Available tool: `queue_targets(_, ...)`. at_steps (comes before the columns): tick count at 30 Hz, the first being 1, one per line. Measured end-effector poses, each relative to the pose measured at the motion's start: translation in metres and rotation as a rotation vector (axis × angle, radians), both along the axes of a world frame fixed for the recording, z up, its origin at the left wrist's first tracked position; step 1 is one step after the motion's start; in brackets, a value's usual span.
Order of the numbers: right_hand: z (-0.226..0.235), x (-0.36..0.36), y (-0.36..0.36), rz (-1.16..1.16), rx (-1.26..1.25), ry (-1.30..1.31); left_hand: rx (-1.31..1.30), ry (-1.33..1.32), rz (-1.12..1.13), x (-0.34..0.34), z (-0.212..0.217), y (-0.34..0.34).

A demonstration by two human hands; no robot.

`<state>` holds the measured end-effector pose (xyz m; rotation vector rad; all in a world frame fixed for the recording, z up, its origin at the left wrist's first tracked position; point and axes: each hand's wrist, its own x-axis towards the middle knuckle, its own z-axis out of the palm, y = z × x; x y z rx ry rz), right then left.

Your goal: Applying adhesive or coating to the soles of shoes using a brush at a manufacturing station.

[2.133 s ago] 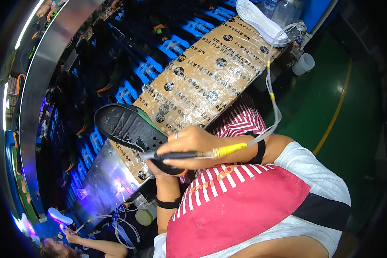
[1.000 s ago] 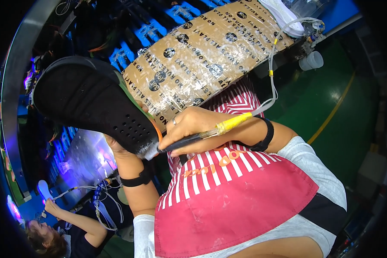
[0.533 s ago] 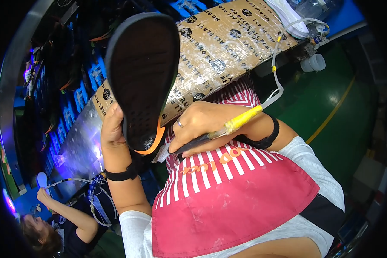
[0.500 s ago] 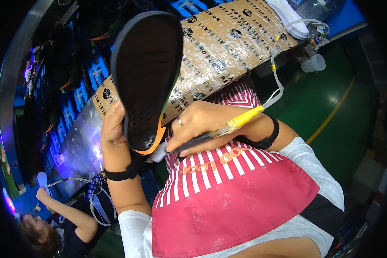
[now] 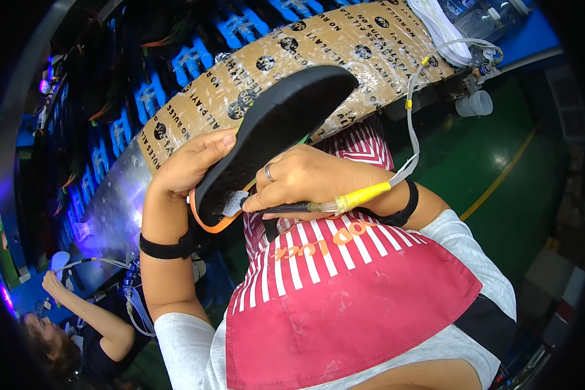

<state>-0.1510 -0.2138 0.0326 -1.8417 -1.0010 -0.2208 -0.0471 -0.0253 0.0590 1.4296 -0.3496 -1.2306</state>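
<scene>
The worktop point(image 5: 383, 39) runs across the top of the view; it is covered with brown printed cardboard under clear tape. Beside it lies a shiny metal plate point(image 5: 110, 208) with small holes, lit in violet. Behind stand rows of blue racks point(image 5: 188, 62). The floor point(image 5: 500, 169) is green with a yellow line. At the lower left another person point(image 5: 78, 331) sits, one arm raised.

The left hand point(image 5: 188, 166) holds a black shoe sole point(image 5: 273, 136) in the air above the lap, in front of the worktop edge; its fingers are wrapped over the edge near the heel, where an orange rim shows. The right hand point(image 5: 305, 182) is closed on a thin tool point(image 5: 335, 205) with a yellow sleeve and a clear hose point(image 5: 411, 130); the tip touches the heel end of the sole. A red apron point(image 5: 344, 305) with white stripes fills the lower part.

Half a second before, the sole stood nearly upright with its toe up; now it is tilted, with the toe toward the upper right, and the tool stays at the heel
</scene>
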Motion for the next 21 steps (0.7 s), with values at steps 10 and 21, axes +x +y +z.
queue_targets(10,0.007,0.001,-0.006,0.063,0.072,0.054,0.099,0.008,-0.022,0.005,-0.011,0.009)
queue_targets(21,0.001,0.001,-0.014,0.186,0.279,0.321,-0.092,0.240,0.555,0.001,-0.038,0.027)
